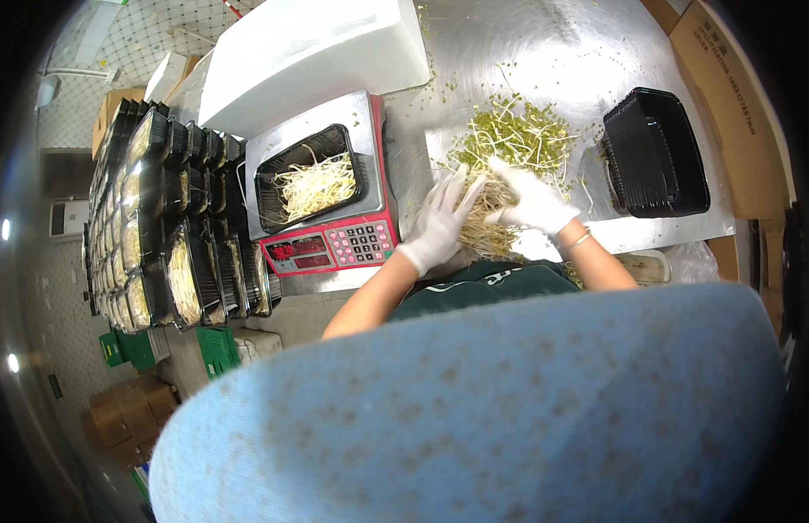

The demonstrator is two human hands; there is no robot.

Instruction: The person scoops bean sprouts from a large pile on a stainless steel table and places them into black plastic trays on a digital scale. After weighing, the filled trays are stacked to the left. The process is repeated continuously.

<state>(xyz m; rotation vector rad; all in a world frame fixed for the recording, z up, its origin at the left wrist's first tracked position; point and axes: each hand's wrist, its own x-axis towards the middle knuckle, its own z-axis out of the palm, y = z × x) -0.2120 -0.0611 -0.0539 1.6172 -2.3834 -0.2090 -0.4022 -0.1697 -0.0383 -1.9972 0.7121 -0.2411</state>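
Note:
My left hand (438, 221), in a white glove, lies against the left side of a bunch of bean sprouts (488, 225), its fingers extended. On the other side, my right hand (534, 197), gloved as well, cups the same bunch, thumb and fingers spread around it. Between them the sprouts are held at the table's near edge. Just beyond the fingers spreads a loose heap of sprouts with green heads (519, 134). Left of my hands, a black plastic tray (266, 189) partly filled with pale sprouts (319, 186) rests on a red digital scale (326, 245) with a lit display.
Nested black trays (659, 157) stand at the right of the metal table (555, 36), beside a cardboard box (738, 111). A white foam box (313, 55) is behind the scale. Filled packs (185, 278) are stacked at left. A blue spotted surface (470, 405) blocks the lower view.

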